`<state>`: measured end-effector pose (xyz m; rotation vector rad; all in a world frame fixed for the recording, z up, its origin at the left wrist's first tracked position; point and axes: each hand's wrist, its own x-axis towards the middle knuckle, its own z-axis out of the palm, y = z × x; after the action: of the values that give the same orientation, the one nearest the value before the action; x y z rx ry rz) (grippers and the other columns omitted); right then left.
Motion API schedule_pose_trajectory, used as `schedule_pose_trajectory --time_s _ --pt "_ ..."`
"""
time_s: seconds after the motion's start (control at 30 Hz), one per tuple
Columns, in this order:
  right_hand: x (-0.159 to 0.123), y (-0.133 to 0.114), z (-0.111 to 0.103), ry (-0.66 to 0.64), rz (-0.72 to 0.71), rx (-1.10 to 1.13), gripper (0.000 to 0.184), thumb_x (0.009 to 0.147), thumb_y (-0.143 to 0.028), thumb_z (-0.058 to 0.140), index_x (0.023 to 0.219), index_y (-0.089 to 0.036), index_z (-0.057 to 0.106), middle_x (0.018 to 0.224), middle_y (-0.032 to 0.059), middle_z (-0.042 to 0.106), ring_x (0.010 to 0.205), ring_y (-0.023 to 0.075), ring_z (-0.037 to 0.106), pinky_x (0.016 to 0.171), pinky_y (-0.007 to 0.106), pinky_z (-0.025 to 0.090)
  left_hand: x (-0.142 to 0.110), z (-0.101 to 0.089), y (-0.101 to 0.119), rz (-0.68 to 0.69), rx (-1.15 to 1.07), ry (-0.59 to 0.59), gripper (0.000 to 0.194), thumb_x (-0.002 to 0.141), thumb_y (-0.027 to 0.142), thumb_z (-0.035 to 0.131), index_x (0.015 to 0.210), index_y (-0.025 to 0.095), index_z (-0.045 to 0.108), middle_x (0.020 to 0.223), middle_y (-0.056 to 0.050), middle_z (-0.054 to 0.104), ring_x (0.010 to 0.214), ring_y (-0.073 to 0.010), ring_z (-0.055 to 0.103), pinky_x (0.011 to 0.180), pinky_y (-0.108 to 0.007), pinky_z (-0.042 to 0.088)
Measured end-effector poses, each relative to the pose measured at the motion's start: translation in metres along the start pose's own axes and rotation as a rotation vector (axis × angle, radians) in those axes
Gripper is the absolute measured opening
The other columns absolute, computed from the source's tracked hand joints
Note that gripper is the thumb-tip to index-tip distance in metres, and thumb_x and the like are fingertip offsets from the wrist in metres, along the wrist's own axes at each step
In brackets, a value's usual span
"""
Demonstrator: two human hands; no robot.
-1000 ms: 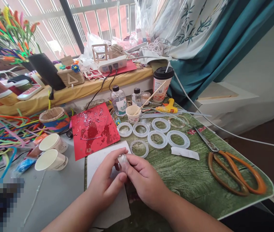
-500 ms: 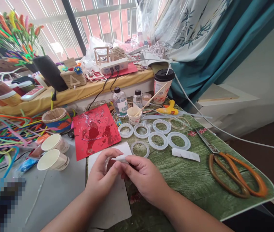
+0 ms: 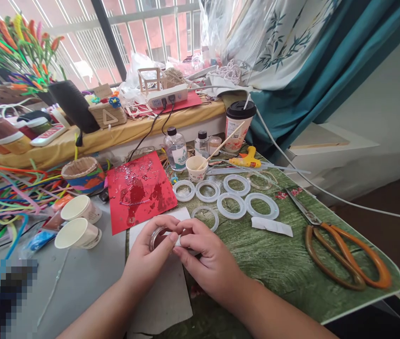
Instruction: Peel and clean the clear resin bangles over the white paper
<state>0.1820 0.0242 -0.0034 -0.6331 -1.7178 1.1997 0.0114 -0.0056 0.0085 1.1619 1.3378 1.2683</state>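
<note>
My left hand [image 3: 148, 259] is closed around a clear bangle-like ring [image 3: 153, 238], whose left curve shows between thumb and fingers. Against the ring, my right hand [image 3: 211, 260] pinches a small white folded strip [image 3: 178, 241], perhaps paper; its fingers hide most of it. Both hands meet above a white sheet [image 3: 164, 292]. Just beyond them lie several translucent ring moulds [image 3: 231, 205], and a loose white strip [image 3: 271, 226] rests to their right.
Large orange-handled scissors [image 3: 348, 259] lie on the right. Behind the moulds stand a paper cup [image 3: 196, 175] with a stick, a clear bottle [image 3: 175, 153] and a yellow glue gun [image 3: 248, 157]. A wet red sheet [image 3: 140, 197] and two paper cups [image 3: 76, 234] are left.
The white strip has slid down and wrapped closer on the ring, with my right fingers now curled over it. The ring has tilted slightly and shows more of its opening.
</note>
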Motion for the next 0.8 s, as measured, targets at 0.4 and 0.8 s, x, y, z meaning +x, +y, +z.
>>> schedule_pose_trajectory --time_s 0.4,0.8 --pt "0.002 -0.004 0.0 -0.029 0.032 -0.041 0.027 0.104 -0.024 0.059 0.08 -0.021 0.07 0.085 0.0041 0.074 0.084 0.0188 0.069 0.079 0.031 0.054 -0.002 0.002 -0.005 -0.068 0.008 -0.024 0.04 0.092 0.061 0.073 0.102 0.022 0.075 0.11 -0.009 0.073 0.104 -0.0268 0.067 0.092 -0.035 0.055" --pt "-0.002 -0.004 0.012 0.075 0.185 0.032 0.025 0.103 -0.024 0.054 0.081 -0.02 0.063 0.091 0.005 0.069 0.085 0.0187 0.064 0.081 0.031 0.051 -0.005 -0.001 -0.015 0.34 0.415 -0.203 0.04 0.111 0.041 0.043 0.145 0.031 0.062 0.141 -0.011 0.066 0.132 -0.0307 0.06 0.112 -0.045 0.046"
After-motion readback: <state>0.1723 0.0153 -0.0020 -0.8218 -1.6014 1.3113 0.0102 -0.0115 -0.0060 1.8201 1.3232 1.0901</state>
